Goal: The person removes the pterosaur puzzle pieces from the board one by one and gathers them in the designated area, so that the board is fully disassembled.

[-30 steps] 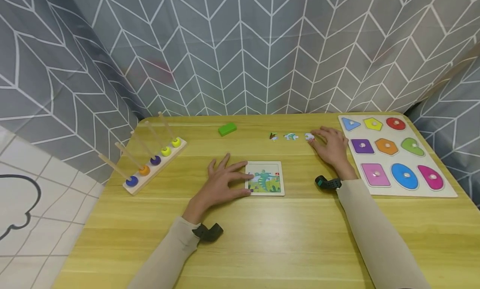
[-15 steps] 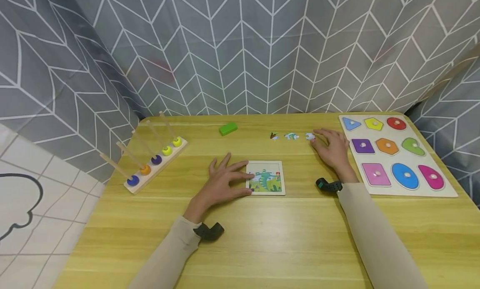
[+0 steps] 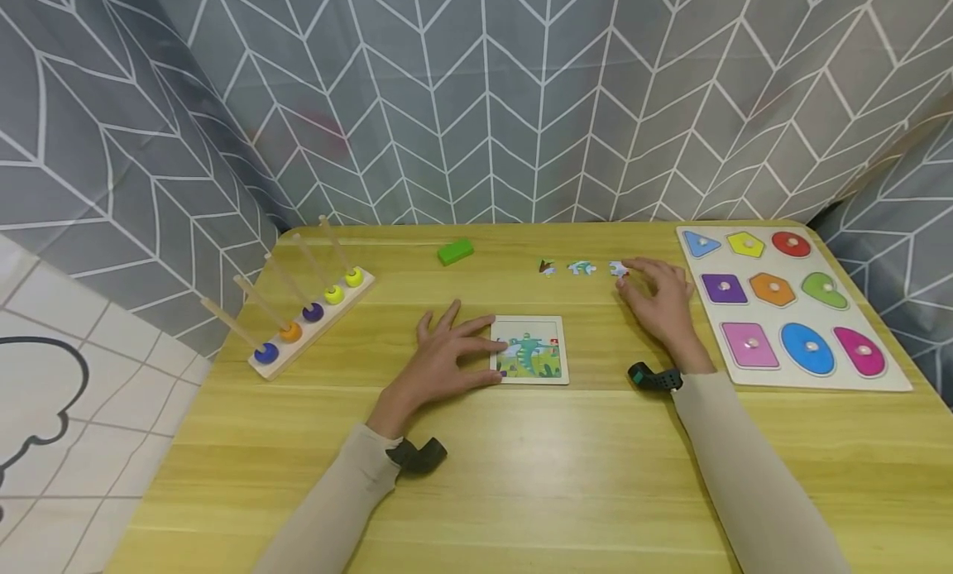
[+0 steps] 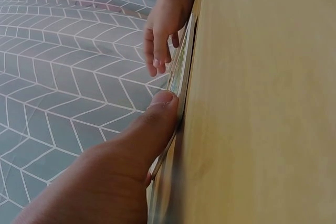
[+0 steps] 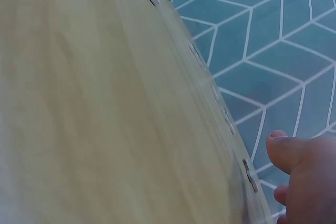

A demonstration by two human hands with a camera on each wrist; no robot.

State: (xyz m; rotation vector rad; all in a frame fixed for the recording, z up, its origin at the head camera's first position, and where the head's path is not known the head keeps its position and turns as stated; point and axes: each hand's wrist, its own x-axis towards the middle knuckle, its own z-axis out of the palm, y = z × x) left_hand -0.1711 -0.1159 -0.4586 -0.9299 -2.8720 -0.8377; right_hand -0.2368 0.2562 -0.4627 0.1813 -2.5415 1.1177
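Note:
A square framed dinosaur jigsaw puzzle point(image 3: 530, 351) lies flat on the table. My left hand point(image 3: 447, 361) rests at its left edge, fingers spread and extended onto the frame; in the left wrist view the thumb point(image 4: 152, 121) lies along the frame's near side. Beyond the puzzle lie three loose jigsaw pieces in a row: a brownish one point(image 3: 547, 267), a teal-and-white one point(image 3: 581, 267) and a pale blue one point(image 3: 617, 269). My right hand point(image 3: 661, 299) hovers by the pale blue piece, index finger and thumb apart. Whether a fingertip touches that piece is hard to tell.
A wooden peg stand point(image 3: 313, 324) with coloured beads stands at the left, its pegs upright. A green block point(image 3: 455, 251) lies near the back edge. On the right is a knobbed shape board point(image 3: 797, 309). A grey patterned curtain point(image 3: 476, 102) hangs behind the table.

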